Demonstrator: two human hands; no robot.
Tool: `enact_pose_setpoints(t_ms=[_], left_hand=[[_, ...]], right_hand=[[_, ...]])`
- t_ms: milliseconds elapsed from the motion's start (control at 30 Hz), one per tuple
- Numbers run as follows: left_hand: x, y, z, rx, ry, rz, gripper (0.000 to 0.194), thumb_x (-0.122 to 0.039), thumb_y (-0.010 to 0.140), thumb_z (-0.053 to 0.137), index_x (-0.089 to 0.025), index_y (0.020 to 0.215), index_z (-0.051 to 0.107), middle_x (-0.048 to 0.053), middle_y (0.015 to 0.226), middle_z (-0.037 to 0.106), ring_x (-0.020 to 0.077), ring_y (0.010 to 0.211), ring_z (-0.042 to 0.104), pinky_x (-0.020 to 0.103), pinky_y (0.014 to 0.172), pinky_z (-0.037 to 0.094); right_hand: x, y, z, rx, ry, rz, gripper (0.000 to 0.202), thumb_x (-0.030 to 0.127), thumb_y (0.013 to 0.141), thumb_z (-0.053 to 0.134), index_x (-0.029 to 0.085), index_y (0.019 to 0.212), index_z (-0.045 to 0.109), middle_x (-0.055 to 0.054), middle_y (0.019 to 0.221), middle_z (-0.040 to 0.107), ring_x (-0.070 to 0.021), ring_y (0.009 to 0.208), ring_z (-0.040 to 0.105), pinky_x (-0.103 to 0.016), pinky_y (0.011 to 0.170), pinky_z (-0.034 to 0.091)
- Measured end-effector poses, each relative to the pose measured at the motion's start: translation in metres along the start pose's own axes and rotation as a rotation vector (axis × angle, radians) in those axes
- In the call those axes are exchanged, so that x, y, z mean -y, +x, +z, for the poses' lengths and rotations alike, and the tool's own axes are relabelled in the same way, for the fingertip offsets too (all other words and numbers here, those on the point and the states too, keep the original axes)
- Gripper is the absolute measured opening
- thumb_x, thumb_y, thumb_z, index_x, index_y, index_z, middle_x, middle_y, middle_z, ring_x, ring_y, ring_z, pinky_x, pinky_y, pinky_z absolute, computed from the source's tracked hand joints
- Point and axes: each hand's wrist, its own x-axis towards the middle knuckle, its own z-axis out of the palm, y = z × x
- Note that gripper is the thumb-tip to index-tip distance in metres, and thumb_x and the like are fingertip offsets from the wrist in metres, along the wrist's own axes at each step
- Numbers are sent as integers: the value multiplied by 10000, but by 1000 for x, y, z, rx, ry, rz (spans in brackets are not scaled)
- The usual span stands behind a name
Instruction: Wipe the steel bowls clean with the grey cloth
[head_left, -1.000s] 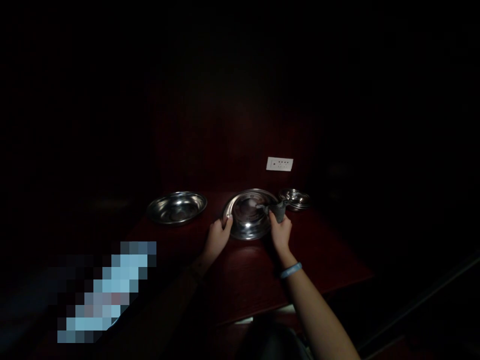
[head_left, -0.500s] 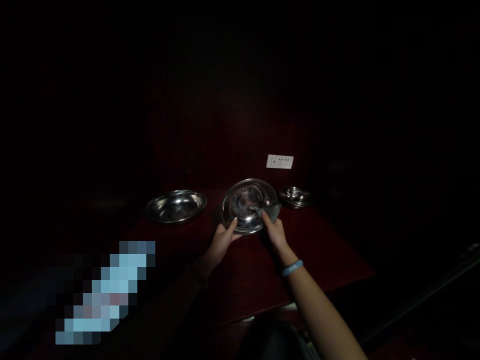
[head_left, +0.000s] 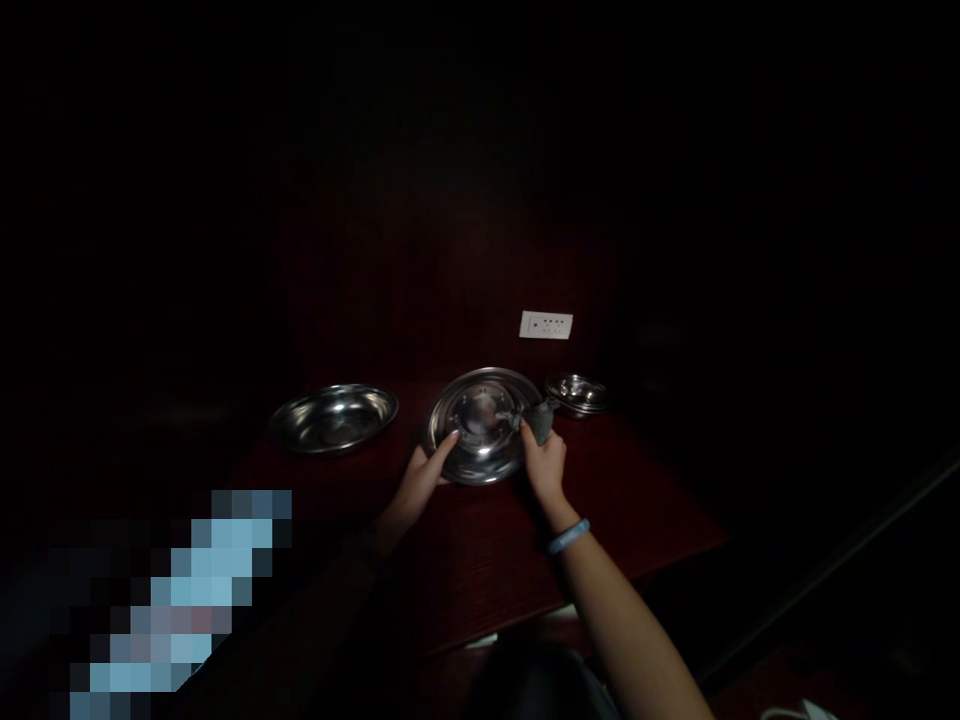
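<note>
A round shiny metal plate (head_left: 480, 415) is held tilted above the dark red table. My left hand (head_left: 424, 480) grips its lower left rim, thumb on the inner face and fingers underneath. In my right hand (head_left: 545, 462) is a bunched grey cloth (head_left: 540, 420), pressed by the thumb at the plate's right side, with one end lying over the inner face. The right wrist wears a light blue band. What the right fingers do behind the cloth and rim is partly hidden.
A wide metal dish (head_left: 334, 420) sits on the table (head_left: 510, 560) to the left. Stacked metal bowls (head_left: 577, 395) stand at the right, below a white wall socket (head_left: 546, 325). A pixelated bright patch covers the lower left.
The view has shifted, so most things appear further left. The plate sits slightly lower and its face is turned a little differently. Both hands keep their holds.
</note>
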Motion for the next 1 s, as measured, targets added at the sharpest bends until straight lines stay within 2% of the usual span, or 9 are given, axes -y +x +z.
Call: enact_pose_setpoints(t_ms=[100,267,400,600,733,867,1000], left_hand=[[-2,-4,0,-12,8,-92,462,-402,868,651,-149,1252,608,175,1159,709,289,982,716,446,772,616],[-4,-15,10,5,-100,-116,481,-396,911,604,-155,1324,551,184,1269,659,288,1064,694,463,840,607],[-4,-18,18,31,-232,-139,428,-337,932,584,-154,1318,556,156,1328,635,281,1186,636,479,971,549],[1,-13,22,109,-390,-231,383,-243,955,535,-103,1311,563,160,1367,606,261,1275,573,466,1118,428],[7,-9,25,180,-397,-250,392,-303,985,474,-105,1307,577,141,1353,622,253,1320,531,446,1145,398],[8,-3,22,52,-154,-237,425,-358,910,622,-163,1287,608,114,1338,638,260,1344,506,431,1149,389],[-2,-1,13,37,-122,-82,578,-324,783,770,-242,1325,587,67,1351,634,264,1315,536,452,1132,404]], right_hand=[[2,-1,1,12,19,19,404,524,792,628,141,853,742,-97,860,769,-222,791,674,-270,675,491],[-1,-3,7,37,52,90,402,539,795,620,156,827,735,-93,853,766,-216,764,679,-279,683,506],[-7,-5,15,116,146,170,411,545,785,633,153,853,733,-85,864,765,-220,801,697,-296,738,531],[-17,-9,25,174,250,269,289,479,785,659,217,861,752,-23,887,770,-228,883,718,-336,841,550],[-18,-13,30,209,379,343,307,456,782,668,229,971,750,-19,1017,767,-226,983,712,-341,905,543],[-15,-9,26,155,411,308,369,470,768,673,201,1011,742,-43,1052,763,-224,1008,704,-321,904,537],[-14,2,13,70,219,208,382,506,748,675,162,896,749,-63,905,770,-216,867,702,-287,771,537]])
